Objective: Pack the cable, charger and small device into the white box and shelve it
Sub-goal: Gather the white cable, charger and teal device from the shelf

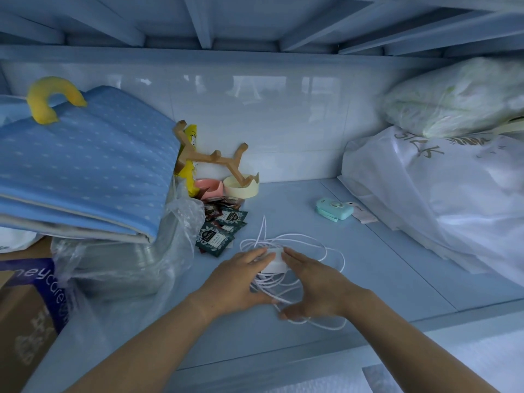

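A small white box (pixel 275 262) sits on the pale blue shelf (pixel 368 268), partly covered by my hands. My left hand (pixel 241 279) presses against its left side and my right hand (pixel 314 285) holds its right side. A long white cable (pixel 317 241) lies in loose loops around and under the box, with strands running beneath both hands. A small mint-green device (pixel 334 209) shaped like a toy camera rests farther back to the right, apart from my hands. I cannot make out a charger.
Folded blue bedding (pixel 85 171) on a plastic-wrapped stack fills the left. Tea sachets (pixel 221 231), a pink dish (pixel 208 186), a cream bowl (pixel 241 187) and a wooden stand (pixel 215 157) crowd the back left. White plastic bags (pixel 442 194) occupy the right.
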`<state>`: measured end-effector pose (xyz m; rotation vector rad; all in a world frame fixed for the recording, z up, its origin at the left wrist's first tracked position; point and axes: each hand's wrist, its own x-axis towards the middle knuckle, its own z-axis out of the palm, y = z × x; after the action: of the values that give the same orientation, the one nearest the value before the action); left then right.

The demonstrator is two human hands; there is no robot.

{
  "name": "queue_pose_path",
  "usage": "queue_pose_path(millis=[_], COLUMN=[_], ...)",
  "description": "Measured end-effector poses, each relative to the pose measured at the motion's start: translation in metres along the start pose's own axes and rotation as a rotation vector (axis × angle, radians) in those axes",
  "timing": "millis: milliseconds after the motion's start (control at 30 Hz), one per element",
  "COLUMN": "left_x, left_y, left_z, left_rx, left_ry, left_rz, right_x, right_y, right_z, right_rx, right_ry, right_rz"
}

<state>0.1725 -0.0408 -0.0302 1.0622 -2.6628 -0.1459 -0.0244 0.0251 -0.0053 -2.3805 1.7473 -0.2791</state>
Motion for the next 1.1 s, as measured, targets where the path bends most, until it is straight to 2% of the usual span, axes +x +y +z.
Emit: queue_pose_path(millis=[200,367,500,600,733,900,1100], left_x=[0.007,0.006,0.005,0.003,-0.002,0.0,0.026], left_y=[0.023,0.018,0.02,0.02,0.014,0.012,0.021], left_z=[0.006,0.006,0.005,0.004,-0.001,0.0,0.001], left_rx=[0.051,0.209,0.244,0.193,-0.018,-0.06,-0.093], left_ry=[0.158,0.036,0.036,0.058,0.025,-0.054,0.076], left_rz=[-0.068,-0.096,-0.084,-0.03,0.06,0.026,0.068], right_x=[0.001,-0.004,-0.002,-0.001,-0.002,-0.001,0.005], right_y=[0.015,0.023,0.016,0.011,0.019,0.031,0.039], right_z=[-0.003,0.002,0.009,0.019,0.028,0.022,0.018], right_rx=[0.013,-0.001,0.047,0.053,0.042,0.11,0.145], right_ry=[0.091,0.153,0.12,0.131,0.213,0.291,0.368], right_rz=[0.025,0.044,0.008,-0.024,-0.053,0.024,0.028])
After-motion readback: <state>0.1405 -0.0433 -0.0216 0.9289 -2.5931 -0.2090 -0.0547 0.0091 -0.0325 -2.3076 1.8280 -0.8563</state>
